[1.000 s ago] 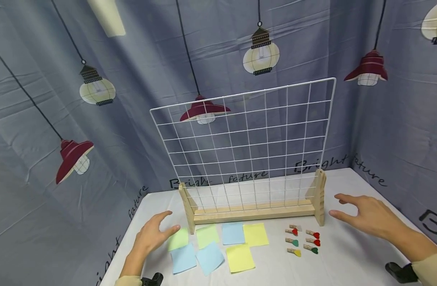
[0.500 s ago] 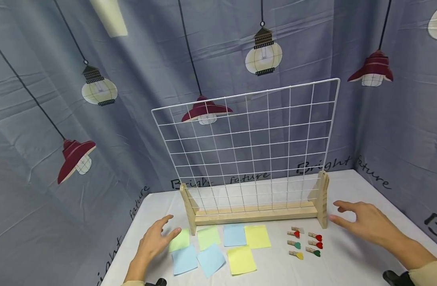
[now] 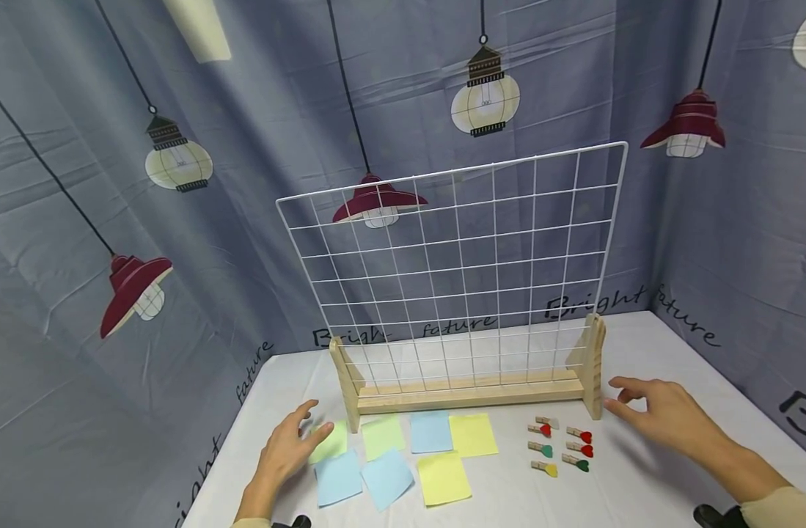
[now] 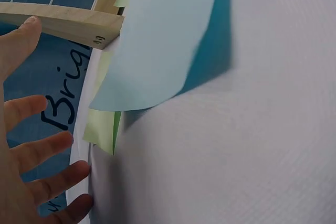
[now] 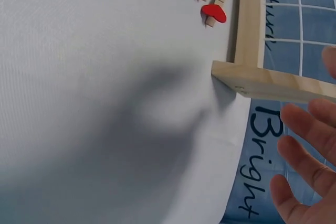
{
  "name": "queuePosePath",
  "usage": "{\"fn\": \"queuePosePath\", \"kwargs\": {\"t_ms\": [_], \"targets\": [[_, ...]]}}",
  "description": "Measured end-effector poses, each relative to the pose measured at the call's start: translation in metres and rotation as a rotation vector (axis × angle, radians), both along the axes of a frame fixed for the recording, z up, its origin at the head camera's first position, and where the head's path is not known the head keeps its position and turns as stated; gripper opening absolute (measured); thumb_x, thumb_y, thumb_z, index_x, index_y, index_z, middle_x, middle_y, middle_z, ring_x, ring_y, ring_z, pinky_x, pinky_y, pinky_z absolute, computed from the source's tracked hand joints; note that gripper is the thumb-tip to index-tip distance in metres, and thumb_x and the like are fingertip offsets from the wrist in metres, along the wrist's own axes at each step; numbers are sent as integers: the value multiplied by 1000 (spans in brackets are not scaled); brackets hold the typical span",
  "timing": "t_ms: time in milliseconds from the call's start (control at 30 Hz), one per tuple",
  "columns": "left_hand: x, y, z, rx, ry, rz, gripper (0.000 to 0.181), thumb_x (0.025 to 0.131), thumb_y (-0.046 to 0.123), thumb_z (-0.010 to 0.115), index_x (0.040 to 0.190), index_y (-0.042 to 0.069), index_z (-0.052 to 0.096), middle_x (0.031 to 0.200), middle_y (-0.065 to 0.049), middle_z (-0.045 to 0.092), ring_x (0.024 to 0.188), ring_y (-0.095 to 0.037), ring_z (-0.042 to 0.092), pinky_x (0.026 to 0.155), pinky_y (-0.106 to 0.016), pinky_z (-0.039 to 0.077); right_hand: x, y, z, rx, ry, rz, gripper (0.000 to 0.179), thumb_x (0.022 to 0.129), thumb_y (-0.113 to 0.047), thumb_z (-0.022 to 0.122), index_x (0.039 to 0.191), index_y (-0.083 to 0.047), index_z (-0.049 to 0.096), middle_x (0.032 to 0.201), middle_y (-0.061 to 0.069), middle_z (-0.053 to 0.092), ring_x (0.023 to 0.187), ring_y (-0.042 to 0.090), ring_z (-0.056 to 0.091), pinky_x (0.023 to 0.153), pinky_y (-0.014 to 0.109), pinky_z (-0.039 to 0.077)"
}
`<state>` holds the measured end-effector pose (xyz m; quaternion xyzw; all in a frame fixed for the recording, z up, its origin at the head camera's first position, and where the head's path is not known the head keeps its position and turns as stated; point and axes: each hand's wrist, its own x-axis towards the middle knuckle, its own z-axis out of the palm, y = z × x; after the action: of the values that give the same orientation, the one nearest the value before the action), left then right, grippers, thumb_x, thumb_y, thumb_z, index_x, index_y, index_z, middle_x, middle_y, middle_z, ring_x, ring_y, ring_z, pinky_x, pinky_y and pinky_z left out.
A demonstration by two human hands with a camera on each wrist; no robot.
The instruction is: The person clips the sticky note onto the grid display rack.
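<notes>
My left hand (image 3: pixel 285 449) hovers at the left of the sticky notes, fingers spread and holding nothing. Its thumb overlaps a green sticky note (image 3: pixel 330 442) in the head view. A blue sticky note (image 4: pixel 157 40) with a lifted edge fills the top of the left wrist view. My right hand (image 3: pixel 673 414) is held in the air right of the wooden stand (image 3: pixel 469 397), fingers relaxed, nothing in them. Left of it lie several small wooden clothespins with hearts, among them a red one (image 3: pixel 585 449), a yellow one (image 3: pixel 549 469) and a dark green one (image 3: pixel 581 464).
A white wire grid (image 3: pixel 465 257) rises upright from the stand at the back of the white table (image 3: pixel 502 502). More notes lie in front: yellow (image 3: pixel 444 478), blue (image 3: pixel 387 478) and pale green (image 3: pixel 383 436). A grey curtain (image 3: pixel 244 242) printed with lamps closes off the back and sides.
My right hand has shifted slightly left and down, toward the stand's right end. My left hand has moved slightly lower. The notes and clothespins lie as before.
</notes>
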<state>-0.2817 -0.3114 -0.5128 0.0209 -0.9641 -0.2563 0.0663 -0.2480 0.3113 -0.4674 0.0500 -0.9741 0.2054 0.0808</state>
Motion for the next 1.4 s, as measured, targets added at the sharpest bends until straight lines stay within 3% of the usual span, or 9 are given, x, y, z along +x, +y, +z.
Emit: {"fn": "queuePosePath", "kwargs": {"t_ms": [167, 400, 600, 1033, 1233, 1400], "targets": [[0, -2, -2, 4, 3, 2, 72, 90, 62, 69, 149, 24, 53, 137, -9, 65, 112, -32, 67, 75, -52, 54, 1, -4, -3, -7, -2, 0, 60, 96, -48, 70, 128, 2, 67, 97, 4, 76, 88, 29, 63, 69, 40, 47], [-3, -5, -11, 28, 41, 9, 67, 89, 55, 73, 144, 20, 58, 123, -10, 71, 108, -33, 68, 83, -54, 55, -1, -8, -7, -19, -13, 13, 59, 95, -46, 70, 127, 4, 67, 94, 2, 75, 94, 34, 66, 77, 55, 51], [-4, -6, -19, 39, 49, 26, 70, 87, 54, 76, 141, 14, 59, 117, -9, 74, 108, -31, 67, 92, -56, 52, -1, -9, -8, -19, -47, 6, 64, 94, -50, 70, 129, 4, 65, 94, 2, 74, 92, 32, 64, 76, 54, 51], [-5, -4, -21, 20, 53, 52, 72, 79, 41, 87, 133, 1, 62, 110, -8, 71, 108, -31, 64, 97, -55, 50, 0, -16, -18, -41, -21, 11, 58, 92, -45, 74, 127, 0, 69, 90, -3, 73, 90, 28, 63, 74, 48, 50], [-8, -5, -24, 17, 76, 40, 63, 78, 33, 89, 125, -1, 66, 99, -3, 68, 99, -25, 62, 93, -52, 50, 1, -20, -23, -50, 23, 19, 53, 92, -43, 76, 124, -1, 71, 85, -5, 72, 87, 25, 65, 73, 45, 50], [-9, -7, -26, 6, 50, 35, 53, 79, 32, 89, 118, 2, 69, 92, 0, 63, 88, -18, 54, 84, -43, 47, 2, -22, -28, -55, 18, 4, 56, 92, -44, 76, 125, 1, 70, 85, -5, 72, 82, 21, 60, 68, 38, 46]]}}
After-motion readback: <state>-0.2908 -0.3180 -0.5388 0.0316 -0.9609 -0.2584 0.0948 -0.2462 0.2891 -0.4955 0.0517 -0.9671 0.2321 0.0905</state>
